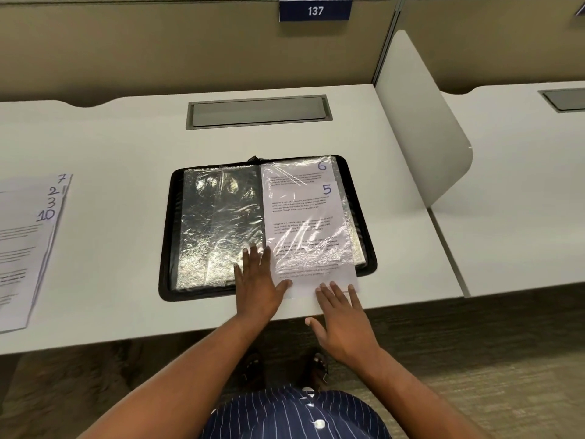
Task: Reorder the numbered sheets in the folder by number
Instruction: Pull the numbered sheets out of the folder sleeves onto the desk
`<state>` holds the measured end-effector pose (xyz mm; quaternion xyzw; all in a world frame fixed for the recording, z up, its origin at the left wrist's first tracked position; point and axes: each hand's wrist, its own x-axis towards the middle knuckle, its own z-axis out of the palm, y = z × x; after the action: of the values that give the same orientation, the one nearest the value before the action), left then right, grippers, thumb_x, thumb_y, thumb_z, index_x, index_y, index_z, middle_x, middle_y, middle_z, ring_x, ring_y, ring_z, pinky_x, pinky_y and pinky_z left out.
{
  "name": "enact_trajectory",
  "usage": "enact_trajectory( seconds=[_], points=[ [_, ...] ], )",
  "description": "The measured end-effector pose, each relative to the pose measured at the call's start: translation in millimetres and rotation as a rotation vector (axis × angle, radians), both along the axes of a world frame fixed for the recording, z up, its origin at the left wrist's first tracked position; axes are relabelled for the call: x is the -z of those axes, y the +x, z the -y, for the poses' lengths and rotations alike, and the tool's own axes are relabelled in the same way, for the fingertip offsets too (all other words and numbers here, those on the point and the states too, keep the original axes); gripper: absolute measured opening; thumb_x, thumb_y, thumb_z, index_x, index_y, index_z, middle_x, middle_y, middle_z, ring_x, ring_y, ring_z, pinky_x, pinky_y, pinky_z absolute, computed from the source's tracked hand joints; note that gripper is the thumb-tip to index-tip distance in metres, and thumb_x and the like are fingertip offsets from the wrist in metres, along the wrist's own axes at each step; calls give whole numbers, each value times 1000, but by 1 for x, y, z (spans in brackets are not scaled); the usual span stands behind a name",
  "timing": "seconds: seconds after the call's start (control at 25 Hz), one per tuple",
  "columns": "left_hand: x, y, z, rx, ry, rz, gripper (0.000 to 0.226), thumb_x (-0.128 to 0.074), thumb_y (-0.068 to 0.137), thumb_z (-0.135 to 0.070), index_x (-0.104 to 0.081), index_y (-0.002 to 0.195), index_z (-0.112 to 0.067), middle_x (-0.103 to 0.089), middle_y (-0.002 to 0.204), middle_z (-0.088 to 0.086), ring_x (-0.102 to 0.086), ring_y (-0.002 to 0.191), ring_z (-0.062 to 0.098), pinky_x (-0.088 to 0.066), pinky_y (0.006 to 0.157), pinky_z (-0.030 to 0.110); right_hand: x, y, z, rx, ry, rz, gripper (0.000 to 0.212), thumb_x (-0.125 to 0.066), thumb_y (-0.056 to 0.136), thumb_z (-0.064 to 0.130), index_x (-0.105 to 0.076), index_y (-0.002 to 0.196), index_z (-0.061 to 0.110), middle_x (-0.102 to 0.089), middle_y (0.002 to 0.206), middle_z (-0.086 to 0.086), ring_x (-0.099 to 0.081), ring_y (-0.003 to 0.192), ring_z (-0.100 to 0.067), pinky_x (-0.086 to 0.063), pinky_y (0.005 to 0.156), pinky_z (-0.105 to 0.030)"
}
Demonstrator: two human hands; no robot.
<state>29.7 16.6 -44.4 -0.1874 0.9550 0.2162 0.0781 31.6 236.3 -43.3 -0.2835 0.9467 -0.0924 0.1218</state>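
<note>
Open flat at the middle of the white desk (126, 147): black zip-edged folder (167, 248). On its right half, partly under clear plastic, white sheet marked 5 (304, 210), near end overhanging the folder's front edge; beneath it, farther back, white sheet marked 6 (297, 167). Behind the folder, grey rectangular desk hatch (258, 112). Far left, fanned stack of white numbered sheets (28, 248). Right, curved white divider panel (418, 122).

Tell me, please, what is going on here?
A person is sorting pages into an open black folder of clear sleeves. The left hand presses flat on the folder; the right hand rests straight fingers on the white sheet marked 5, which overhangs the folder's near edge. More numbered sheets lie fanned at left.
</note>
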Motion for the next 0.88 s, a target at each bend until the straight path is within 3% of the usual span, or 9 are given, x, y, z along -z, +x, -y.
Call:
enact_trajectory(
  seconds=[0.12,0.24,0.44,0.64,0.76,0.88],
  points=[
    [1,6,0,-41,34,43,109,-62,86,-66,5,162,-24,17,168,6,17,154,24,9,124,49,-10,-5,-14,246,-238,11,56,-51,102,48,-51,149,18,-53,151,-2,-43,144,-19,-25,125,-44],
    [2,12,-1,-71,66,64,116,-65,83,-68,8,161,-23,18,168,7,21,153,23,12,123,48,-20,-24,-24,603,-505,142,44,-62,101,35,-57,141,17,-60,139,0,-54,127,-16,-46,109,-39],
    [0,25,-4,-68,80,61,128,-73,74,-69,9,161,-23,15,168,7,20,154,23,12,123,49,-22,-54,-30,828,-628,343,25,-66,99,24,-66,122,18,-70,105,5,-65,95,-11,-49,74,-22],
    [-5,53,-16,-126,128,28,117,-74,77,-65,-6,162,-21,2,169,0,10,155,18,9,124,42,-10,-56,-47,871,-675,510,17,-74,93,19,-68,108,19,-71,99,3,-70,91,-16,-58,72,-28],
    [-15,77,-31,-309,342,-146,83,-78,84,-47,-37,153,-25,-35,156,-12,-28,147,13,-28,122,41,-10,-49,-61,906,-762,676,16,-76,90,10,-71,105,13,-74,103,-4,-74,92,-20,-64,73,-32],
    [-21,90,-46,-540,545,-170,48,-78,87,-31,-58,131,-26,-59,125,-13,-58,115,9,-54,94,30,-14,-42,-77,897,-762,788,17,-77,87,3,-71,102,6,-77,98,-6,-76,86,-21,-62,67,-29]
  ],
)
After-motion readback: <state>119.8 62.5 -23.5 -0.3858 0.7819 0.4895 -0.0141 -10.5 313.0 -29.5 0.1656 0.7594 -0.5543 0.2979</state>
